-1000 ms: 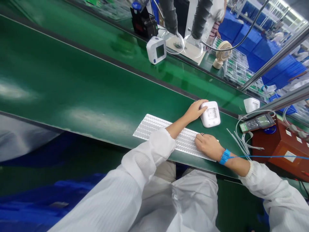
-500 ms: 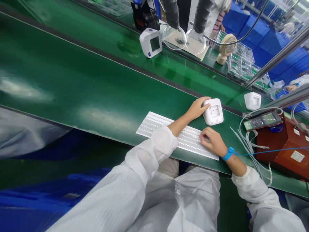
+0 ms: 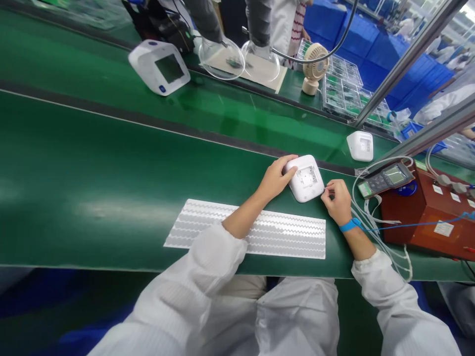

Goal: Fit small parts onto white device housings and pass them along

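A white blood pressure monitor point(image 3: 306, 179) lies on the green bench with its back and open compartment facing up. My left hand point(image 3: 277, 177) grips its left side, thumb on top and fingers around the far edge. Close to the monitor's right corner, my right hand point(image 3: 337, 200) is pinched; whatever sits between the fingertips is too small to name. A blue strap point(image 3: 350, 225) circles that wrist. Below my left forearm lies a white sheet of wavy-edged label strips point(image 3: 285, 232), partly covered by the arm.
Right of my hand are pale tubes point(image 3: 365, 220), a handheld meter point(image 3: 386, 179) and a brown-red box point(image 3: 426, 212). Another white monitor point(image 3: 360, 146) rests behind. One with a screen point(image 3: 163, 69) stands far left, near a small fan point(image 3: 314, 66) and clear trays point(image 3: 341, 89).
My right hand has moved from the label sheet up to the monitor's right corner, fingers still pinched. My left hand keeps its hold on the monitor. The camera view has shifted.
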Tool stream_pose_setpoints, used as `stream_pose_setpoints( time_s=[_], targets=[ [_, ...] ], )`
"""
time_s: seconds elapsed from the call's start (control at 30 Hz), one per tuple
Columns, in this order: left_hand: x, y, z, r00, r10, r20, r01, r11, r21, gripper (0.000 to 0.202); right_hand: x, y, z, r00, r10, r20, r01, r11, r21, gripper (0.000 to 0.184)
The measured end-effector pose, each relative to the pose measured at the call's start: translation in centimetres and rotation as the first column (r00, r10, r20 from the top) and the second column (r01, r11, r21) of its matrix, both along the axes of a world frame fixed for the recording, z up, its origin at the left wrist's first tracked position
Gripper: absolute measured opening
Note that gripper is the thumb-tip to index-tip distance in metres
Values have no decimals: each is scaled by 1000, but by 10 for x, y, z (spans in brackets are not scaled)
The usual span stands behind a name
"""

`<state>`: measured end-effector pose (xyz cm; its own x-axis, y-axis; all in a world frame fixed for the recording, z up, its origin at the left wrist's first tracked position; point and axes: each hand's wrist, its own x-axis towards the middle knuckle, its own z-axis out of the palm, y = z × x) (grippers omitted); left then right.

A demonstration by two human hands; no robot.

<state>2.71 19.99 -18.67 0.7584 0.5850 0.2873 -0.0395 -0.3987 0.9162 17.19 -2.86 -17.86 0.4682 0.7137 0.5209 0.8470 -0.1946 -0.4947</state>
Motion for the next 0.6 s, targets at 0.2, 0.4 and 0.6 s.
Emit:
stream_pose_setpoints(
  time_s=[0.2,0.4,0.6],
  targets=[
    [-2,0,2,1000,-2,-16,2,1000,8,42,-2,0,-2,997,37,74,-36,999,-17,17],
    [-3,-1,3,1000,-4,-24,4,1000,12,43,-2,0,-5,994,38,99,-33,998,-43,18],
    [-3,-2,5,999,-3,-33,3,1000,3,44,-2,1,-5,988,60,144,-57,998,-23,21]
  ],
)
